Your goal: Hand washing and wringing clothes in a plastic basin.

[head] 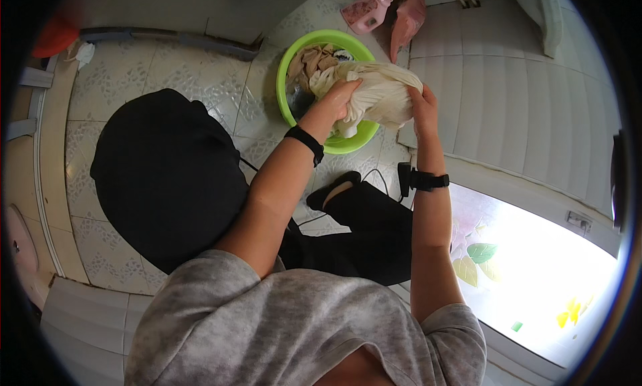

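Observation:
A bunched cream-white cloth (381,92) is stretched between both hands above a round lime-green basin (346,146). My left hand (343,98) grips its near left part over the basin, and my right hand (425,110) clasps its right end, just outside the basin's rim. Beige-brown fabric (313,62) and darker wet material lie inside the basin, partly hidden by the cloth. Each wrist wears a black strap.
The basin stands on patterned floor tiles. Beyond it lie a pink jug-shaped bottle (367,14) and a reddish-pink bag (409,22), near the tiled wall (491,85). My black-clad knee (165,180) is at the left; a thin black cable runs near my shoe (333,190).

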Demonstrator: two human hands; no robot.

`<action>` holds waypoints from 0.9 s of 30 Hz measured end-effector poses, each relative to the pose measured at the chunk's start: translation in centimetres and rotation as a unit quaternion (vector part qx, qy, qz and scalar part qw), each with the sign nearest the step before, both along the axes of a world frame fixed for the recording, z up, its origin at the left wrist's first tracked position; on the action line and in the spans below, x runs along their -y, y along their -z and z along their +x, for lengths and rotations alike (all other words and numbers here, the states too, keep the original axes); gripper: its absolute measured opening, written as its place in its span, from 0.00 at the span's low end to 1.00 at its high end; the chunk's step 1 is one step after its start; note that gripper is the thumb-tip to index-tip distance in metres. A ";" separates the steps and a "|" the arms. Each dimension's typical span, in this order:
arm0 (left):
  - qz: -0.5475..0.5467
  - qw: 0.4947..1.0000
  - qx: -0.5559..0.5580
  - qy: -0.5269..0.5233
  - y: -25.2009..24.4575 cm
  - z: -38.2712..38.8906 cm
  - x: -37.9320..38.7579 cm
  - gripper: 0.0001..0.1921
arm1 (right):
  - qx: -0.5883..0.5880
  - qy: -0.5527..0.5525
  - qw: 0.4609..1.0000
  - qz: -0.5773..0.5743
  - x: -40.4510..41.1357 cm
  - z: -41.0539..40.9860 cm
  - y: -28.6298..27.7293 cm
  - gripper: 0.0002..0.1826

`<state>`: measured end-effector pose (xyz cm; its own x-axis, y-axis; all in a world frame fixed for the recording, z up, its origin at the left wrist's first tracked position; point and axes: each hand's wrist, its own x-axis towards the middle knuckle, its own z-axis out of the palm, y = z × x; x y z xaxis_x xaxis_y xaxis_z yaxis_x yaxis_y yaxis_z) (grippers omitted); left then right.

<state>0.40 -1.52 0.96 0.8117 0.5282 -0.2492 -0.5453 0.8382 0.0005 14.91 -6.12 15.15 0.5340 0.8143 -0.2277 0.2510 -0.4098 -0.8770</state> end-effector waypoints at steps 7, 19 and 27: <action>0.173 0.972 -0.098 0.128 -3.3 -0.4 1.1 0.24 | 0.179 -0.196 0.963 -0.041 0.9 -0.2 0.7 0.15; -0.027 0.992 0.090 0.079 -1.9 0.4 0.8 0.21 | -0.001 -0.016 0.997 0.076 2.5 -0.7 -0.4 0.17; -0.026 0.995 -0.068 0.068 -5.6 2.9 2.9 0.23 | 0.542 -0.120 0.827 -0.091 -1.8 -6.1 3.1 0.22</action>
